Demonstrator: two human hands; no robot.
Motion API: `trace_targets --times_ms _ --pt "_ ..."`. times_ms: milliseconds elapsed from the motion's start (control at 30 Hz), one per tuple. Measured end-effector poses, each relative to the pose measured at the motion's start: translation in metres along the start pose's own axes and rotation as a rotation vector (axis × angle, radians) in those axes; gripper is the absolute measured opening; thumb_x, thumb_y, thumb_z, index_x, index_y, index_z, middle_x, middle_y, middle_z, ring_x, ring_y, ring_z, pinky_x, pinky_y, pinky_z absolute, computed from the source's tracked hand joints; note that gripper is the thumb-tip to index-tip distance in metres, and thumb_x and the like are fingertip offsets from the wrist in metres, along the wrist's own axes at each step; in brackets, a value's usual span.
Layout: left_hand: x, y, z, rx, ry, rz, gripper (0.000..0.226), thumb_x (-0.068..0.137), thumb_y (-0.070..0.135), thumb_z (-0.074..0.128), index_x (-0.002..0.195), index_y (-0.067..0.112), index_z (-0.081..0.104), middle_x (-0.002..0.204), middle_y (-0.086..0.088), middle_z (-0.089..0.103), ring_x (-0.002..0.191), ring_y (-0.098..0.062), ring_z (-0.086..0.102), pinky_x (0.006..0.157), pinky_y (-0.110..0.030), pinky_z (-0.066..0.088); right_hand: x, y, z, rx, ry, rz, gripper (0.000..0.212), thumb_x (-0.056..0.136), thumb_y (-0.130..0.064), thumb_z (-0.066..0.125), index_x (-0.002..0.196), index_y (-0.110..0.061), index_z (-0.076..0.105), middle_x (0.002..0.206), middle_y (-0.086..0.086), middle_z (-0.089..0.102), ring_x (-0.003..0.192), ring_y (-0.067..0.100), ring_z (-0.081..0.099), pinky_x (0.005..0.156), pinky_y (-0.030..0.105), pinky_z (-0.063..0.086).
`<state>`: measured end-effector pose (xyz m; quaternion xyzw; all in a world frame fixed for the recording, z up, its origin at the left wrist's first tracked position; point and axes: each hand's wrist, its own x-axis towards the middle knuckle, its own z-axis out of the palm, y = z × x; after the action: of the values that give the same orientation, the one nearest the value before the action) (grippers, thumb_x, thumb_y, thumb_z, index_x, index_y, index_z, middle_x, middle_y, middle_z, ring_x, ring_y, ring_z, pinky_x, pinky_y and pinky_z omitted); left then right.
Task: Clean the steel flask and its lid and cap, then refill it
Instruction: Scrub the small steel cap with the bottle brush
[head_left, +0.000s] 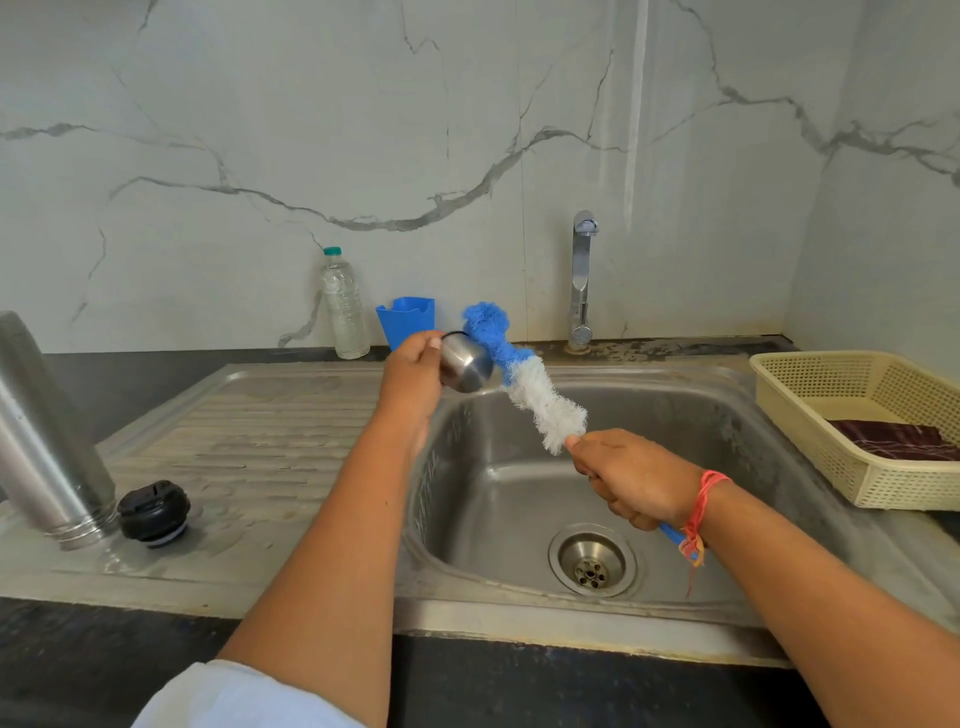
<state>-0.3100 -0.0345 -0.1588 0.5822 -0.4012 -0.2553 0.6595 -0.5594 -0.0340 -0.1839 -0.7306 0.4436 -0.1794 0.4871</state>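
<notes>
The left hand (413, 371) holds the steel cap (467, 361) over the far left rim of the sink (701, 431), fingers curled round it with the thumb at its open edge. The right hand (634, 478) is clenched on the blue handle of the bottle brush (524, 382), whose blue and white bristles lie against the cap's outer wall. The cap looks smooth and probably wet, so a hard sideways push from the brush could slip it out of the fingers and drop it into the basin. At the near left, the flask (41, 431) stands mouth down on the wet drainboard (270, 415) with the black lid (153, 513) just beside its neck. A swing of the left elbow might topple the flask or knock the lid off the edge. The tap (582, 280) at the far side shows no water running, so rinsing and the refill are not yet done.
</notes>
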Motion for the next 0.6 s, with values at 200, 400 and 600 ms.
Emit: trace_targets --times_ms 200,400,600 --pt "0.004 -0.012 0.011 0.273 -0.003 0.116 0.026 0.111 0.019 0.045 0.120 0.014 0.068 0.107 -0.003 0.068 0.096 -0.016 0.063 0.075 -0.022 0.047 -0.002 -0.001 -0.002 -0.014 -0.014 0.007 0.036 0.106 -0.043 0.038 0.077 -0.021 0.039 0.057 -0.003 0.027 0.045 0.011 0.018 0.044 0.020 0.014" --pt "0.017 -0.015 0.000 0.069 0.357 -0.013 0.020 0.109 0.018 0.049 0.111 0.012 0.067 0.113 -0.006 0.067 0.104 -0.021 0.064 0.083 -0.030 0.046 -0.002 -0.003 0.004 -0.029 -0.066 -0.004 0.039 0.106 -0.044 0.038 0.076 -0.021 0.039 0.058 -0.001 0.027 0.043 0.012 0.018 0.043 0.019 0.015" --pt "0.009 -0.019 0.019 0.044 0.062 -0.032 0.019 0.107 0.015 0.055 0.116 0.012 0.070 0.113 -0.004 0.070 0.103 -0.015 0.064 0.094 -0.030 0.050 0.001 -0.002 0.006 0.002 -0.031 -0.008 0.039 0.106 -0.045 0.037 0.076 -0.021 0.039 0.057 -0.002 0.027 0.043 0.011 0.017 0.043 0.019 0.015"
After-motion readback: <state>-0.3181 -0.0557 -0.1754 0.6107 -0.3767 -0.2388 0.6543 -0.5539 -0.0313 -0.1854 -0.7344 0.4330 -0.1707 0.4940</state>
